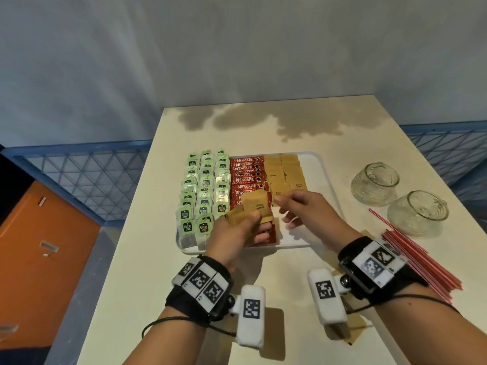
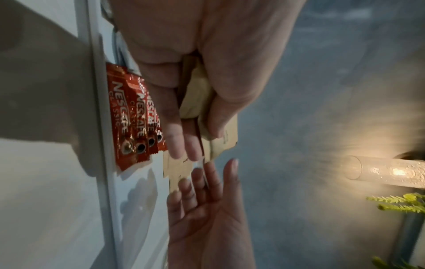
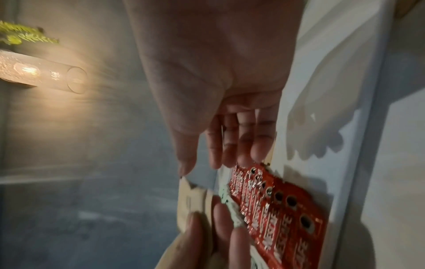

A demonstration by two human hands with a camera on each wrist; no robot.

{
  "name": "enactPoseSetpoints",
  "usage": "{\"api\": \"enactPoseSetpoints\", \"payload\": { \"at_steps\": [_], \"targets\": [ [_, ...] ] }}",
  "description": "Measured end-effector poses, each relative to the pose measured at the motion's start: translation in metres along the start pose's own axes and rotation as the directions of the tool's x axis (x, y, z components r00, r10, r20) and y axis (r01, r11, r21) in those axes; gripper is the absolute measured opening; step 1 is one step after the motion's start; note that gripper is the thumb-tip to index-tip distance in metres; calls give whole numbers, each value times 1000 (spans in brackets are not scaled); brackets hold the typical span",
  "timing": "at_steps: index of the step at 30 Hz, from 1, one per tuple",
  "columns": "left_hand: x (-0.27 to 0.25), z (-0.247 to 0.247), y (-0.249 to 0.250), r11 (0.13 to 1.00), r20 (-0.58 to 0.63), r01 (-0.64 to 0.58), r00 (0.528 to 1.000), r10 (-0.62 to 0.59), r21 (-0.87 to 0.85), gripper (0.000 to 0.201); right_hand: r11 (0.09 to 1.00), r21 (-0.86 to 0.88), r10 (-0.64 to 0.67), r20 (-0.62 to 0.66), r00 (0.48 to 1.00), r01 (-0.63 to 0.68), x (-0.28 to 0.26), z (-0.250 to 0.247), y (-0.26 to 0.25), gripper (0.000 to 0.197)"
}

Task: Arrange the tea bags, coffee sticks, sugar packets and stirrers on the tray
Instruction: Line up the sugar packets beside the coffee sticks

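A white tray [image 1: 324,180] holds rows of green tea bags [image 1: 204,191] on its left, red coffee sticks [image 1: 246,177] in the middle and brown sugar packets [image 1: 287,172] to their right. My left hand [image 1: 245,227] grips a stack of sugar packets [image 1: 254,204] above the tray's near middle; the left wrist view shows the stack [image 2: 207,109] between thumb and fingers. My right hand [image 1: 295,206] hovers beside it with nearly straight fingers. A thin packet edge [image 3: 222,132] shows pinched between its index and middle fingers. Red stirrers [image 1: 411,248] lie on the table at the right.
Two clear glass bowls [image 1: 374,183] [image 1: 419,212] lie on their sides right of the tray, beyond the stirrers. One brown packet [image 1: 353,330] lies on the table under my right wrist. The table's left edge drops to an orange surface [image 1: 39,233].
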State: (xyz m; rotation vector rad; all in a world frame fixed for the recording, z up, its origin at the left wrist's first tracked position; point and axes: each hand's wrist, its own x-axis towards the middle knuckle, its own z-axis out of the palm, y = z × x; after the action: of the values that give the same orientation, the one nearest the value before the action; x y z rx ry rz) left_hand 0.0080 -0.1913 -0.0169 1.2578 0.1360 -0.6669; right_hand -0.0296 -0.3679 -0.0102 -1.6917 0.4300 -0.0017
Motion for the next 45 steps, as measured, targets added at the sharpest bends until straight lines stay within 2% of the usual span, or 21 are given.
{"api": "enactPoseSetpoints", "payload": {
  "at_steps": [3,6,9,11,12,15,16,18,21,23,25,27,28,30,32,36,38,40,43,45],
  "targets": [
    [-4,9,-5,993,-10,-57,998,58,104,17,998,-30,-54,94,994,57,-9,5,-5,14],
    [-7,9,-6,956,-6,-87,996,93,281,13,995,-54,-82,83,993,87,-13,3,-5,15],
    [-10,1,0,876,-16,-149,984,175,459,10,991,-100,-76,83,994,84,-14,-1,-7,8],
    [-11,-5,8,783,-25,-211,960,278,585,12,961,-250,-91,104,990,115,-15,-5,-10,13],
    [-13,-7,13,709,-7,-255,939,343,657,10,927,-347,-106,118,987,141,-15,-6,-11,16],
    [-21,-8,23,432,140,-407,838,527,805,19,806,-542,-159,190,969,238,-21,-8,-21,23],
    [-24,-7,25,360,216,-455,813,540,814,26,762,-585,-164,240,957,278,-22,-7,-25,23],
    [-27,-2,22,259,343,-516,795,500,817,35,667,-661,-148,335,931,344,-22,-4,-30,23],
    [-26,0,12,187,366,-478,826,429,858,27,595,-713,-128,372,919,371,-19,-2,-36,24],
    [-25,-1,8,202,324,-435,849,417,878,11,628,-689,-129,366,922,362,-18,-4,-40,19],
    [-25,-3,6,285,260,-385,882,393,878,5,744,-585,-122,355,927,322,-17,-9,-41,14],
    [-23,-6,5,474,189,-323,932,309,819,8,855,-442,-120,337,934,269,-16,-14,-41,9],
    [-24,-6,5,571,171,-287,953,249,769,6,881,-400,-121,329,936,254,-15,-15,-40,7],
    [-27,-5,7,693,158,-231,973,168,683,7,903,-363,-106,330,938,230,-14,-17,-40,10],
    [-29,-2,9,778,116,-202,979,166,594,8,908,-362,-78,345,935,209,-12,-18,-40,10],
    [-27,6,10,861,21,-165,984,177,482,8,913,-364,-41,367,929,184,-9,-18,-38,8],
    [-24,9,9,882,-6,-148,986,169,448,6,941,-307,-40,320,947,144,-8,-16,-35,3],
    [-22,11,10,912,-26,-121,990,142,392,5,971,-221,-31,254,967,89,-9,-14,-30,10],
    [-18,13,12,972,-27,-13,999,20,235,16,994,-112,6,193,981,16,-6,-16,-20,19],
    [-15,9,14,989,-3,91,996,-91,118,25,995,-100,3,111,994,8,4,-24,-15,22]
  ]
}}
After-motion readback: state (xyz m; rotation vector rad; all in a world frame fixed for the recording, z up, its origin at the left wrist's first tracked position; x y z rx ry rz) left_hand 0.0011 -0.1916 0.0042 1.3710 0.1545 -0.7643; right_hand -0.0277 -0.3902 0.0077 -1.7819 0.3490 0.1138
